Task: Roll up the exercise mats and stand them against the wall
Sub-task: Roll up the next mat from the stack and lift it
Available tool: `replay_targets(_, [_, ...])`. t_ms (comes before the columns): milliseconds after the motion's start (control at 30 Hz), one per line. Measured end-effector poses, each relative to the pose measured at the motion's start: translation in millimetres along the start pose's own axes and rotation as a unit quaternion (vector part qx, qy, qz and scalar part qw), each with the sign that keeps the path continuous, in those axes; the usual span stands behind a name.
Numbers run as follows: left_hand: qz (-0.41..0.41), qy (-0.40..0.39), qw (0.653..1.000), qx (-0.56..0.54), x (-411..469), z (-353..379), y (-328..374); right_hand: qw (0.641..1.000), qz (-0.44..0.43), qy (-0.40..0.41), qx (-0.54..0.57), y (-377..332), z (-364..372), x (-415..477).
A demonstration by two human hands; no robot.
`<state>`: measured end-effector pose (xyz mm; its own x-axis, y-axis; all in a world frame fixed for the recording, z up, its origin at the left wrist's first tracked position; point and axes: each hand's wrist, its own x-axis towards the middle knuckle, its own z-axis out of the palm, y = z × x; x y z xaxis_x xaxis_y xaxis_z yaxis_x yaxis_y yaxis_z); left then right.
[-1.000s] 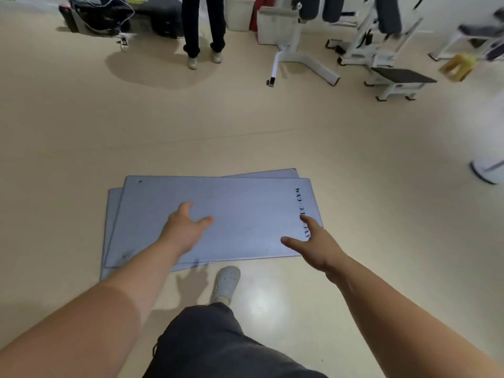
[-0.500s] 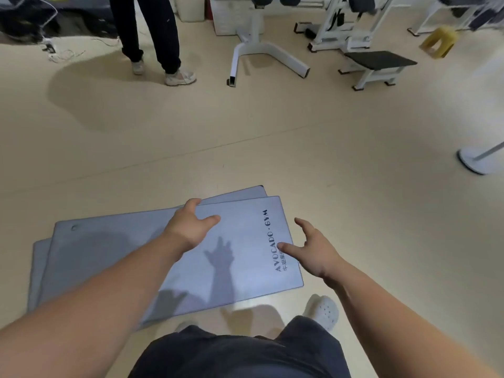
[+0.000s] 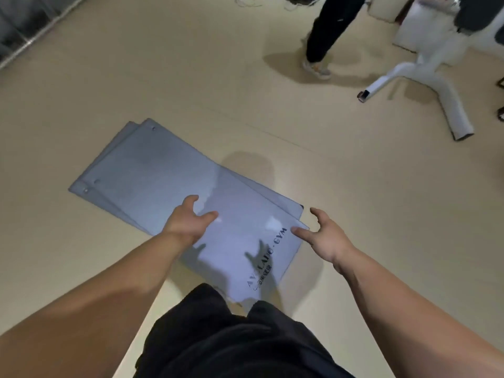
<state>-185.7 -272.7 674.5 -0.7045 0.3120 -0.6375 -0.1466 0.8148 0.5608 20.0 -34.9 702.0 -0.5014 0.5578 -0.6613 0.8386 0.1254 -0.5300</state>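
Two grey exercise mats lie flat on the beige floor, stacked and slightly offset. The top mat (image 3: 152,170) carries black lettering near its close end; the lower mat (image 3: 293,210) peeks out along the right and far-left edges. My left hand (image 3: 188,221) hovers over the top mat's middle, fingers spread and relaxed, holding nothing. My right hand (image 3: 324,238) reaches over the mat's near right corner, fingers spread, also holding nothing. Both hands cast shadows on the mat.
Another person's legs (image 3: 324,36) in dark trousers stand at the upper right. A white gym machine base (image 3: 425,75) stretches across the floor on the right. A dark wall edge (image 3: 24,25) runs along the upper left. My dark shorts (image 3: 231,336) fill the bottom.
My view has swung left and closer over the mats' lettered end, so they now lie diagonally. Both hands stay spread above the mat. The other person has stepped.
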Motion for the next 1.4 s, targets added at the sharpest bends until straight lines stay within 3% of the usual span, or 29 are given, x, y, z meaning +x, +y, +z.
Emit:
replay_targets(333, [-0.125,0.093,0.981,-0.112,-10.0,41.1,-13.0,0.987,-0.077,-0.125,-0.060,-22.9,-10.3,92.9])
replay_targets(533, [-0.211,0.166,0.952,-0.150,-6.6,127.2,10.3,0.949,-0.152,-0.212,-0.176,-12.9,-36.6,193.7])
replay_targets(633, [-0.275,0.163,0.936,-0.150,-14.4,183.9,35.8,0.923,-0.180,-0.249,-0.231,-14.3,-66.0,235.5])
replay_targets(800, [-0.280,0.180,0.931,-0.148,-26.9,240.8,63.1,0.888,-0.199,-0.304,-0.280,-8.1,-74.1,259.7])
replay_targets(1133, [-0.332,0.176,0.895,-0.241,91.7,387.8,-87.4,0.822,-0.254,-0.320,-0.397,129.7,75.1,374.4])
replay_targets(1400, [-0.329,0.149,0.913,-0.189,237.3,515.7,-210.2,0.786,-0.237,-0.348,-0.452,266.7,221.0,511.3])
